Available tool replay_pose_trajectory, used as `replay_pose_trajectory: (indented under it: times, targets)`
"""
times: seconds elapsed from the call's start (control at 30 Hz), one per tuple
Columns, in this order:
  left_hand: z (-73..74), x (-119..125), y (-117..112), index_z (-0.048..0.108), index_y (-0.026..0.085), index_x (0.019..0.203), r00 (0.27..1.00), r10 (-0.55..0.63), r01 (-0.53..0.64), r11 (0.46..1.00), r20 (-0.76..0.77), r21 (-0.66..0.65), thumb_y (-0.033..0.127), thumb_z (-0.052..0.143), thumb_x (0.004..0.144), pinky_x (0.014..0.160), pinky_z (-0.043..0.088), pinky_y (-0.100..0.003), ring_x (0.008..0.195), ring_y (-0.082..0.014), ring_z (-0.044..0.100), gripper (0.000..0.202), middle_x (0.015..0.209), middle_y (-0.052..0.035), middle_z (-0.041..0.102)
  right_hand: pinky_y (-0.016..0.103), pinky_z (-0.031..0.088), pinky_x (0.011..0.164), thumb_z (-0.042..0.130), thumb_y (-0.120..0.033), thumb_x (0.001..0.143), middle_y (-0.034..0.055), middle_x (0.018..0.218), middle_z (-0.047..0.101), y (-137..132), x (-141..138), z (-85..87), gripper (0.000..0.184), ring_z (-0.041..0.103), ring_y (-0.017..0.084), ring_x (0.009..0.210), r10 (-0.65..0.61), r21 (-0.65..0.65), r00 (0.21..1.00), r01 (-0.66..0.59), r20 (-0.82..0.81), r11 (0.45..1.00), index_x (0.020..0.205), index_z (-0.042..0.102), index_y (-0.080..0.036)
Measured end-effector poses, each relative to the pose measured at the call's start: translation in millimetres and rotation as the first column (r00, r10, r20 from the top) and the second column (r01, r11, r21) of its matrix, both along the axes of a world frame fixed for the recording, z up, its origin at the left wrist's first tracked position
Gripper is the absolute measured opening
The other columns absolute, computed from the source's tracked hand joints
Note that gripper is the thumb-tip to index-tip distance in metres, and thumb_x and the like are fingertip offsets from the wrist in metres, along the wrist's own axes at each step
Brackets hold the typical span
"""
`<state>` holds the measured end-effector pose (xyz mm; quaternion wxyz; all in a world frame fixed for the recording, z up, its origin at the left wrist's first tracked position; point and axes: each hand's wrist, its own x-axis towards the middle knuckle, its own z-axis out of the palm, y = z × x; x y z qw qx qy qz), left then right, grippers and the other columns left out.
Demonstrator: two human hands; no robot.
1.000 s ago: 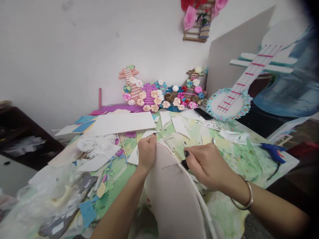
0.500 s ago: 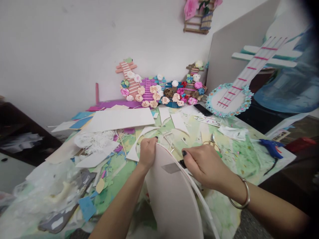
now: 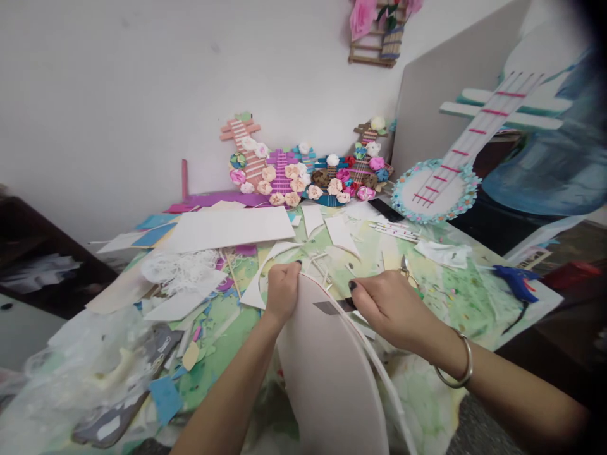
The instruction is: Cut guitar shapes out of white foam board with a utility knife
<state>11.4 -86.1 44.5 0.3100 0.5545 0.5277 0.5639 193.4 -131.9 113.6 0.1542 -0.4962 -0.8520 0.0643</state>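
Note:
A rounded white foam board stands tilted up from the table toward me. My left hand is closed on its top left edge. My right hand grips a craft knife whose grey blade lies across the board near its upper right edge. A thin curved strip of foam peels off along the board's right rim. A metal bangle sits on my right wrist.
Several flower-decorated craft guitars lean on the back wall, with a larger white one at the right. White sheets, paper scraps, scissors and a blue glue gun litter the green table.
The knife blade has slid further left across the board, showing more grey blade. My left hand keeps its grip on the top edge.

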Motion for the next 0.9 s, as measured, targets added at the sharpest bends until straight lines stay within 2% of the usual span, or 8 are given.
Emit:
replay_pose_trajectory:
  times: [0.2,0.4,0.5,0.9]
  targets:
    - [5.5,2,-2,0.019,0.021,0.048,0.993,0.087,-0.089,0.996,-0.075,-0.022,0.030,0.040,0.074,0.049,0.016,-0.028,0.047,-0.0092,0.020,0.035,0.048,0.0042,0.017,0.028,0.013,0.054,0.031,-0.027,0.087,-0.0035,0.048,0.031,-3,-2,2.0,0.035,0.023,0.007,0.046,0.025,0.042,0.999,-0.024,-0.026,0.999,0.054,0.036,-0.015]
    - [2.1,0,-1,0.021,0.021,0.045,0.982,0.133,-0.140,0.989,-0.136,-0.040,0.031,0.042,0.075,0.049,0.015,-0.028,0.046,-0.0096,0.022,0.038,0.045,0.0040,0.018,0.029,0.013,0.054,0.031,-0.028,0.086,-0.0030,0.048,0.033,-8,-1,4.1,0.035,0.023,0.007,0.046,0.048,0.035,0.998,-0.047,-0.031,0.998,0.054,0.035,-0.015]
    - [1.5,0,-1,0.020,0.021,0.045,0.981,0.134,-0.142,0.989,-0.140,-0.051,0.033,0.042,0.076,0.048,0.015,-0.028,0.046,-0.0097,0.022,0.039,0.046,0.0039,0.017,0.028,0.013,0.054,0.031,-0.029,0.086,-0.0028,0.050,0.036,-12,-1,6.0,0.034,0.024,0.007,0.047,0.075,0.032,0.996,-0.073,-0.040,0.997,0.055,0.035,-0.016]
    - [7.8,-1,-6,0.020,0.020,0.048,0.990,0.100,-0.102,0.995,-0.100,-0.021,0.030,0.039,0.073,0.048,0.016,-0.027,0.048,-0.0091,0.022,0.033,0.047,0.0039,0.017,0.029,0.012,0.054,0.031,-0.029,0.086,-0.0025,0.048,0.034,-5,-1,4.1,0.037,0.021,0.007,0.047,-0.001,0.035,1.000,0.000,0.026,0.999,0.053,0.039,-0.015]
